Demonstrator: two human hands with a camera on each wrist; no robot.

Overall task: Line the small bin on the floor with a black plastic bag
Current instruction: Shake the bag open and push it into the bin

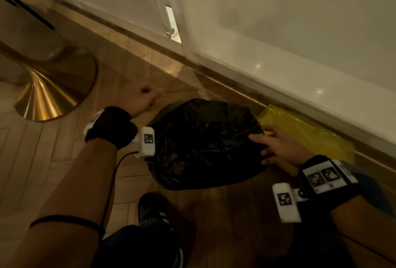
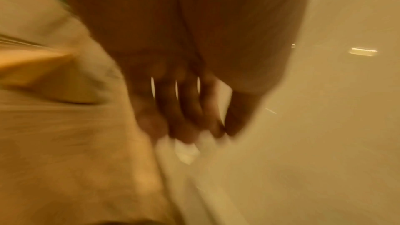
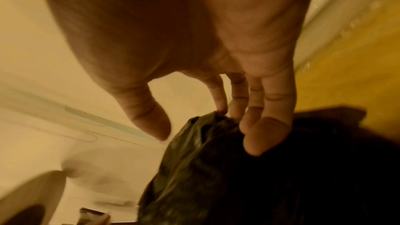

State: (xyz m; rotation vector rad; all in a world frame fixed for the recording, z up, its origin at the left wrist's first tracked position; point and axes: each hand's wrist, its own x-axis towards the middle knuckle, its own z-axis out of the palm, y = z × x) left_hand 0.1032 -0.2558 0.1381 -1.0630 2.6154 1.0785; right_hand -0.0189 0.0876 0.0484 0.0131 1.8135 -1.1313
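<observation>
A black plastic bag (image 1: 205, 145) is draped over the small bin on the wooden floor and hides it completely. My right hand (image 1: 276, 145) is at the bag's right edge, its straight fingers touching the plastic. The right wrist view shows my right hand (image 3: 190, 121) with fingertips (image 3: 220, 109) on a raised fold of the black bag (image 3: 216, 177) and the thumb held apart. My left hand (image 1: 145, 100) hovers over the floor to the upper left of the bag, blurred and clear of it. Seen from the left wrist, the left hand (image 2: 194, 126) has loosely bent fingers holding nothing.
A yellow plastic bag (image 1: 304, 132) lies behind the bin against the skirting. A white cabinet or tub front (image 1: 278, 64) runs along the back right. A brass pedestal base (image 1: 53, 92) stands at the left. My shoe (image 1: 154, 210) is just in front of the bin.
</observation>
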